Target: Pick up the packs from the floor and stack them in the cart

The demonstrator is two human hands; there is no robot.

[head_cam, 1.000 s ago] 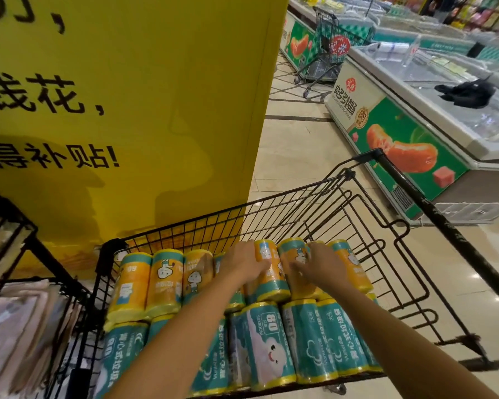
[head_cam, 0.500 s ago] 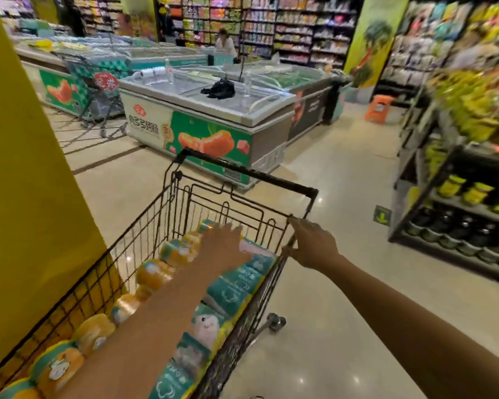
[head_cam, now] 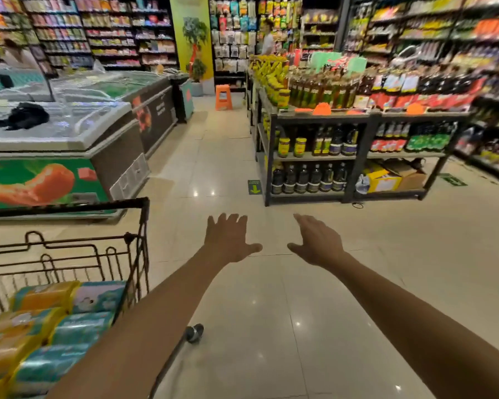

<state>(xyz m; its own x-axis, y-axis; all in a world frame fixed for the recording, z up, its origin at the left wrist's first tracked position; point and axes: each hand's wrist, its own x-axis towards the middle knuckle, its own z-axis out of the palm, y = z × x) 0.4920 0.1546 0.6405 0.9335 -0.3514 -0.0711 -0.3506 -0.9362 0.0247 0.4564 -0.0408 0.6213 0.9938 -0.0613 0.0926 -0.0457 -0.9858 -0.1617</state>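
My left hand (head_cam: 230, 240) and right hand (head_cam: 317, 243) reach out empty, fingers spread, over bare floor (head_cam: 300, 326). The packs (head_cam: 58, 321) lie stacked in the cart (head_cam: 140, 240), its right edge just left of my left forearm.

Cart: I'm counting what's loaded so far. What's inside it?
Orange and teal packs lie stacked in the cart. Those beneath, and the near corner behind the left forearm, are hidden.
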